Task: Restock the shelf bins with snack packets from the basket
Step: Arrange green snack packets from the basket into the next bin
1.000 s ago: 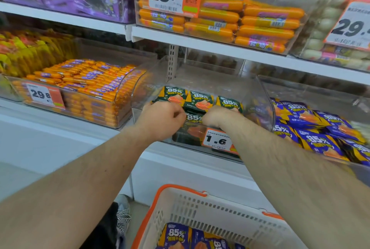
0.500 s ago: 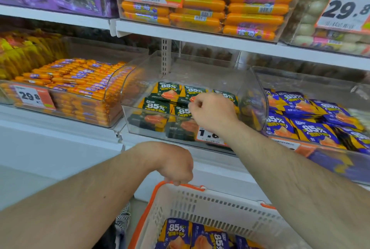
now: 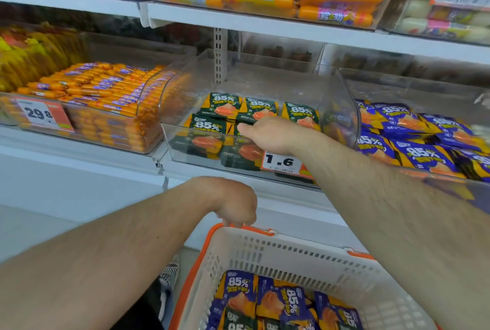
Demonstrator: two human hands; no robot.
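Several green "85%" snack packets (image 3: 221, 107) lie in rows inside the clear middle bin (image 3: 342, 115) on the shelf. My right hand (image 3: 267, 136) reaches over the bin's front wall and rests palm down on the front-row packets, fingers stretched to the left. Below stands a white basket with an orange rim (image 3: 294, 258). It holds several blue-purple "85%" packets (image 3: 281, 300) and some green ones at the bottom edge of the view. My left hand (image 3: 236, 205) hangs over the basket's far-left corner, and its fingers curl round the orange rim.
A bin of blue-purple packets (image 3: 413, 146) adjoins on the right, a bin of orange sausages (image 3: 106, 91) on the left. The shelf above (image 3: 265, 24) carries larger orange sausages. A "1.6" price tag (image 3: 281, 162) sits on the middle bin's front.
My left hand left the middle bin and dropped to the basket's rim. My right hand stayed in the bin and flattened onto the green packets.
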